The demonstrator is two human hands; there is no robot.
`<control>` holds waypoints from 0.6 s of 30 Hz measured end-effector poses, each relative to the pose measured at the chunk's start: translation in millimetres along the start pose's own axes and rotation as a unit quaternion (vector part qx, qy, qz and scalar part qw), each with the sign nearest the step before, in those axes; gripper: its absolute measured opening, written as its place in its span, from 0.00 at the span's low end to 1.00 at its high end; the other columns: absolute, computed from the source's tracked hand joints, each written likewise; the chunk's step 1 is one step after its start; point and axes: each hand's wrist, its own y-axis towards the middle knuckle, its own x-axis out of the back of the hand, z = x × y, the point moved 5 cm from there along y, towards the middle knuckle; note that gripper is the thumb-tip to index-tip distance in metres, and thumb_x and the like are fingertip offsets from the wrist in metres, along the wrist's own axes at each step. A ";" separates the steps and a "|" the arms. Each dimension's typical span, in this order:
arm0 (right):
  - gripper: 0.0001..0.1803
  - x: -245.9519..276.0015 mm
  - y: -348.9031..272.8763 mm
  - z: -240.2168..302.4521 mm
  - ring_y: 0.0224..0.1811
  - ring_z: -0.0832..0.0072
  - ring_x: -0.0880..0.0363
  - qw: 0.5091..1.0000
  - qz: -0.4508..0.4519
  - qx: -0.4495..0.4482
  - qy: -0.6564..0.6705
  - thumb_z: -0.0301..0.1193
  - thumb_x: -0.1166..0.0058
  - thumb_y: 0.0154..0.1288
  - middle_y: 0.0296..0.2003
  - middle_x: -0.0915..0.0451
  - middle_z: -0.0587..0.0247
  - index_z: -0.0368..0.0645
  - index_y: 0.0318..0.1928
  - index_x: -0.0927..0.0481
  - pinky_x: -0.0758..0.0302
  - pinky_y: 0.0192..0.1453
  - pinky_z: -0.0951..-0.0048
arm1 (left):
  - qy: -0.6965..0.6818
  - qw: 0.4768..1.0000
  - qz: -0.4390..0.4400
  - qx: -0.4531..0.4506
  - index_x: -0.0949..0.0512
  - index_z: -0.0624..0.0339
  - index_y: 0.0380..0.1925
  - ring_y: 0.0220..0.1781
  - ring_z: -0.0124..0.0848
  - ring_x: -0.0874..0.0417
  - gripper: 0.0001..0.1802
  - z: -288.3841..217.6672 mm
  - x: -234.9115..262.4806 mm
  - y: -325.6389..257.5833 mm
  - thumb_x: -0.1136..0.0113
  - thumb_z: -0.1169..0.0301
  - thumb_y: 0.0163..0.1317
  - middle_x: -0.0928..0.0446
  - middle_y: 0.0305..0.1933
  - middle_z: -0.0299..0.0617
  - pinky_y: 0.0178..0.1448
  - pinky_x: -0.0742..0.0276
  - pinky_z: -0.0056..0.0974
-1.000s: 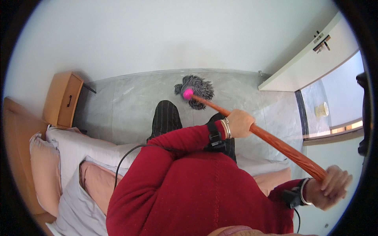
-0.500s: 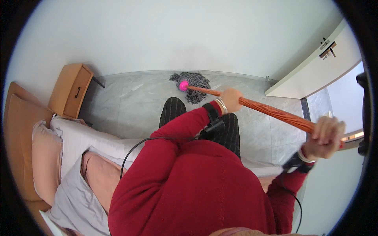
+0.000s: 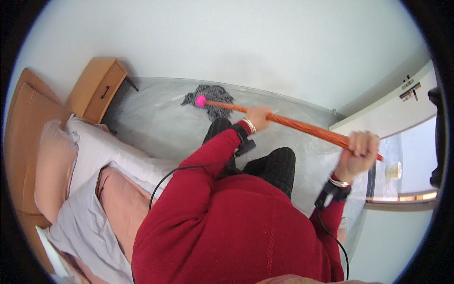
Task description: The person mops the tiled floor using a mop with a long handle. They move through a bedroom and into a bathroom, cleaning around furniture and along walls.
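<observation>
A mop's orange wood-grained handle (image 3: 302, 127) slants across in front of me, its top end at the right. Partway along the handle, my left hand (image 3: 258, 118) is closed around it. My right hand (image 3: 360, 154) grips it near the top end, where a short red tip sticks out past the fingers. At the far end, a pink round socket (image 3: 201, 101) joins the handle to the grey strand mop head (image 3: 213, 97), which lies spread on the floor close to the far wall.
A wooden nightstand (image 3: 97, 91) stands at the far left beside the bed's brown headboard (image 3: 40, 104). Grey and pink bedding (image 3: 90, 213) covers the bed at left. The grey tiled floor (image 3: 161, 111) runs along the white wall. At right is an open white door (image 3: 397, 104).
The mop head has shifted left along the wall, toward the nightstand. Both my hands have moved left with the handle, still gripping it. My view has turned slightly.
</observation>
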 end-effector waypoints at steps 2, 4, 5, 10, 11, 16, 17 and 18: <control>0.13 -17.7 -12.0 -50.1 0.16 0.85 0.45 0.999 -0.030 -0.019 0.002 0.26 0.57 0.69 0.16 0.43 0.76 0.50 0.25 0.38 0.42 0.21 0.79 | 0.020 0.999 -0.041 0.018 0.21 0.54 0.28 0.36 0.53 0.20 0.07 53.1 20.1 2.1 0.41 0.66 0.49 0.21 0.28 0.51 0.40 0.25 0.53; 0.11 -31.7 -26.5 -82.9 0.17 0.83 0.42 0.998 -0.056 -0.033 -0.008 0.24 0.56 0.68 0.17 0.41 0.74 0.48 0.27 0.37 0.37 0.24 0.76 | 0.040 0.997 -0.054 0.030 0.22 0.56 0.28 0.36 0.54 0.20 0.08 90.1 38.8 -2.5 0.38 0.66 0.48 0.22 0.28 0.53 0.39 0.26 0.52; 0.10 -39.2 -33.0 -93.2 0.17 0.82 0.41 0.998 -0.052 -0.038 -0.017 0.23 0.56 0.68 0.17 0.40 0.72 0.48 0.28 0.36 0.35 0.25 0.74 | 0.046 0.997 -0.054 0.038 0.23 0.57 0.27 0.36 0.54 0.20 0.08 101.1 49.8 -6.8 0.38 0.66 0.48 0.22 0.28 0.54 0.39 0.26 0.52; 0.09 -55.3 -25.1 -72.3 0.18 0.79 0.39 0.989 0.119 -0.089 0.021 0.22 0.55 0.67 0.18 0.39 0.71 0.46 0.28 0.35 0.33 0.27 0.71 | 0.071 0.991 -0.024 0.107 0.23 0.60 0.25 0.37 0.53 0.20 0.07 78.4 68.2 -38.0 0.38 0.68 0.48 0.21 0.29 0.54 0.40 0.25 0.52; 0.10 -52.9 -12.4 -59.2 0.18 0.79 0.40 0.985 0.145 -0.093 0.020 0.23 0.55 0.67 0.17 0.39 0.72 0.46 0.27 0.36 0.34 0.26 0.72 | 0.058 0.993 -0.053 0.092 0.23 0.59 0.26 0.36 0.53 0.20 0.07 60.6 69.4 -42.1 0.38 0.69 0.48 0.21 0.29 0.54 0.40 0.25 0.52; 0.10 -49.0 46.6 15.1 0.17 0.83 0.44 0.985 0.154 -0.078 0.014 0.29 0.53 0.66 0.20 0.41 0.74 0.50 0.28 0.38 0.38 0.25 0.75 | -0.005 0.994 -0.104 0.032 0.21 0.54 0.27 0.32 0.50 0.19 0.07 -17.5 59.4 -52.6 0.37 0.68 0.46 0.21 0.26 0.49 0.35 0.24 0.49; 0.11 -52.7 50.7 24.4 0.17 0.84 0.45 0.982 0.151 -0.088 0.077 0.30 0.54 0.68 0.20 0.43 0.74 0.48 0.28 0.38 0.39 0.24 0.77 | -0.026 0.994 -0.104 0.009 0.21 0.53 0.27 0.31 0.49 0.19 0.07 -25.2 58.9 -53.6 0.37 0.68 0.46 0.21 0.25 0.48 0.34 0.24 0.48; 0.12 -53.8 49.2 27.3 0.17 0.85 0.45 0.985 0.104 -0.100 0.098 0.30 0.54 0.69 0.20 0.43 0.74 0.48 0.28 0.38 0.39 0.24 0.79 | -0.031 0.992 -0.119 0.000 0.21 0.52 0.27 0.30 0.49 0.19 0.07 -27.6 60.9 -56.7 0.37 0.68 0.45 0.22 0.24 0.47 0.33 0.24 0.48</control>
